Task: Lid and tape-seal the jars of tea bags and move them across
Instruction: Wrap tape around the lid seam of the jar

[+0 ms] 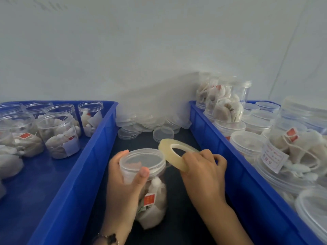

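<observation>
A clear plastic jar of tea bags (152, 197) stands on the dark table between two blue bins, with a clear lid (143, 160) on its mouth. My left hand (123, 184) grips the jar just under the lid, thumb on the rim. My right hand (203, 172) holds a roll of clear tape (177, 154) tilted against the lid's right edge, fingers curled through and around the ring.
The left blue bin (74, 174) holds several open jars of tea bags (60, 137). The right blue bin (230, 167) holds lidded jars (290, 152), some stacked. A pile of loose clear lids (150, 124) lies at the back against the white wall.
</observation>
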